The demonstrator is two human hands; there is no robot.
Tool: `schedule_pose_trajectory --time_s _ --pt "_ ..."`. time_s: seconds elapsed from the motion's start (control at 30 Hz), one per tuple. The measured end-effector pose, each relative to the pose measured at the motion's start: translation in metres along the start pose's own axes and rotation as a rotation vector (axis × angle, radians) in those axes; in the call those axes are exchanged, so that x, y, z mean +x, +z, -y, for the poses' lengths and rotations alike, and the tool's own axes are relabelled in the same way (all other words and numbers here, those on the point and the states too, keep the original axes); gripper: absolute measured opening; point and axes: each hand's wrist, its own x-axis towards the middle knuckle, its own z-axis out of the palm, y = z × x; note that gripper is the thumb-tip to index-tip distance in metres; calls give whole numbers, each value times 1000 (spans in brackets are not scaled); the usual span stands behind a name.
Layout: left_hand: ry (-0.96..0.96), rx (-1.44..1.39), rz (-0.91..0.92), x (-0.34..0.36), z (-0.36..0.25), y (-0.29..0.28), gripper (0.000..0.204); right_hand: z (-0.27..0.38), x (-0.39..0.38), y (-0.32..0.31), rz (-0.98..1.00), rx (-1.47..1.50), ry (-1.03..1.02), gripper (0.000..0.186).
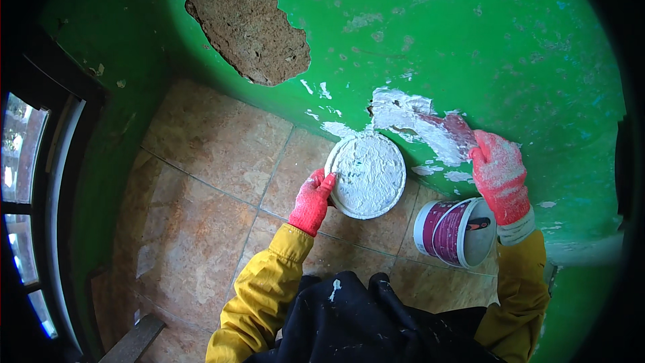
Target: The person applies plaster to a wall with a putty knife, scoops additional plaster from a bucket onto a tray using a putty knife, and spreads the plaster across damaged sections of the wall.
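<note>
My left hand [312, 202], in a red glove, grips the rim of a round white bucket lid [368, 176] coated with white filler. The lid is held close to the green wall, below a patch of wet white filler [402, 109]. At the right, my gloved right hand [498, 171] is closed around a putty knife [455, 129] with a reddish, filler-smeared blade. Its blade lies against the white patch on the wall. The knife's handle is hidden inside my fist. White residue covers much of the right glove.
A purple and white bucket [447, 232] stands on the tiled floor [201, 208] below my right hand, with a black and orange tool handle [478, 224] at its opening. Upper left, a large hole in the plaster [248, 27] bares brown material. A dark-framed window [30, 215] is at far left.
</note>
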Motion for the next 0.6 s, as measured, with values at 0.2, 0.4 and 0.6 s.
schedule_pose_trajectory --time_s 0.2,0.4,0.6 --pt "9 -25 -38 -4 3 11 31 0 -2 3 -9 96 2 20" --pt "22 -17 -21 -6 3 29 31 -11 12 8 117 104 167 23" --pt "16 -39 -1 -4 7 39 32 -35 -12 5 84 -54 223 28"
